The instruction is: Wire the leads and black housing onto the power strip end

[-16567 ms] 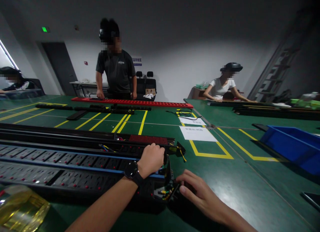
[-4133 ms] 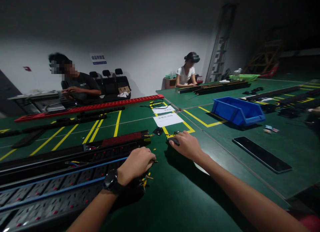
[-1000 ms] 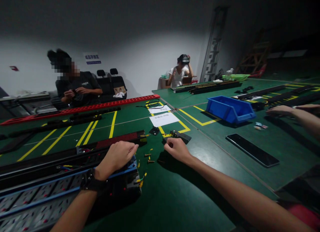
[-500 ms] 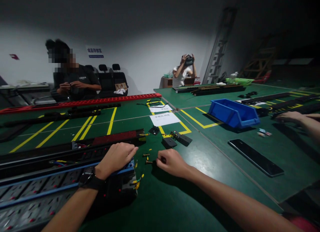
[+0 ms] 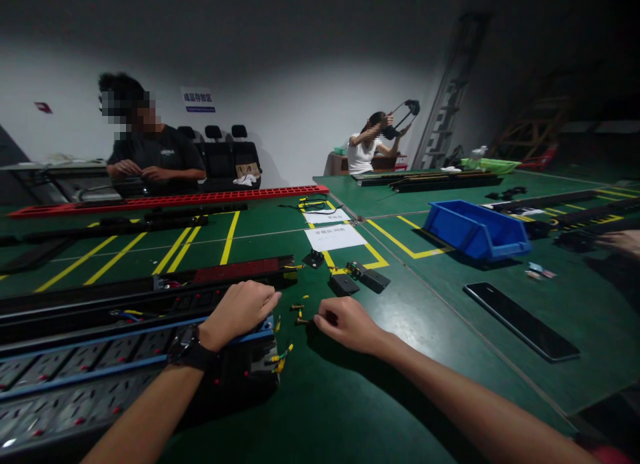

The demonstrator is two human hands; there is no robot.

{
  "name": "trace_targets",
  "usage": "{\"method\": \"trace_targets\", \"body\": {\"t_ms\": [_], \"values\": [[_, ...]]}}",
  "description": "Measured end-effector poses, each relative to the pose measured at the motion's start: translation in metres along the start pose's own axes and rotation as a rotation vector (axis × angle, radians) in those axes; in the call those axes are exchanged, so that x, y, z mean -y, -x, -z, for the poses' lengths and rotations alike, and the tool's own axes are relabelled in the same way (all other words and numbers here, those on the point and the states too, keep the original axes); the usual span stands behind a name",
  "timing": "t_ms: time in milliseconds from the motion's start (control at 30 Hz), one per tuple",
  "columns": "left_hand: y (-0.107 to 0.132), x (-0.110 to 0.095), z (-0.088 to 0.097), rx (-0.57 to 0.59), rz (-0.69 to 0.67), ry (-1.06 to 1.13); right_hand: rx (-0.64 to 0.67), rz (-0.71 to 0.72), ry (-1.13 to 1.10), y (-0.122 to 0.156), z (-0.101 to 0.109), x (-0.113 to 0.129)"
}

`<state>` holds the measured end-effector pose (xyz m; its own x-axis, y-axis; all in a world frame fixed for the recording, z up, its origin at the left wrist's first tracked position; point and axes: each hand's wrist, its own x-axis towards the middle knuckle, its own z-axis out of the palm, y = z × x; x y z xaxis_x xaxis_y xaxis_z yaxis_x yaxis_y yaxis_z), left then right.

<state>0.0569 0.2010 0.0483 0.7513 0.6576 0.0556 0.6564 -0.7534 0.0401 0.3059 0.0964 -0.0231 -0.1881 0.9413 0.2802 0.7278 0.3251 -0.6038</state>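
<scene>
My left hand [image 5: 243,312], with a black watch on the wrist, rests fingers together on the end of a long black power strip [image 5: 125,364] with blue stripes and red dots. Yellow-tipped wires [image 5: 280,364] stick out of the strip's open end. My right hand [image 5: 347,323] lies curled on the green table, its fingertips pinched beside small brass-coloured screws [image 5: 299,315]. What the pinch holds is hidden. Two black end caps [image 5: 360,279] lie just beyond my right hand.
More black strips [image 5: 150,291] lie behind the near one. A blue bin [image 5: 475,231], a flat black cover plate [image 5: 523,321] and white paper labels [image 5: 334,237] sit on the green table [image 5: 350,397]. Two other people sit at the far side. Someone's hand [image 5: 620,241] shows at the right edge.
My right hand came back from the black end caps toward the small screws and closed into a pinch. My left hand stayed on the strip's end. The far person lifted off a headset.
</scene>
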Motion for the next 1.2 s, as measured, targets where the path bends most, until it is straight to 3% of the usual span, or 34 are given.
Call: {"method": "trace_targets", "body": {"t_ms": [200, 867, 1033, 1200], "values": [[0.0, -0.002, 0.002, 0.02, 0.009, -0.018, -0.043, 0.027, -0.093, 0.0, -0.001, 0.0], [-0.001, 0.005, -0.008, -0.025, 0.038, 0.015, 0.024, 0.045, 0.036, 0.0, -0.002, -0.002], [-0.003, 0.009, -0.004, -0.043, 0.15, 0.108, 0.021, 0.048, 0.04, 0.0, -0.002, -0.003], [-0.003, 0.016, 0.001, -0.028, 0.318, 0.034, 0.022, 0.062, 0.043, 0.0, -0.003, -0.003]]}}
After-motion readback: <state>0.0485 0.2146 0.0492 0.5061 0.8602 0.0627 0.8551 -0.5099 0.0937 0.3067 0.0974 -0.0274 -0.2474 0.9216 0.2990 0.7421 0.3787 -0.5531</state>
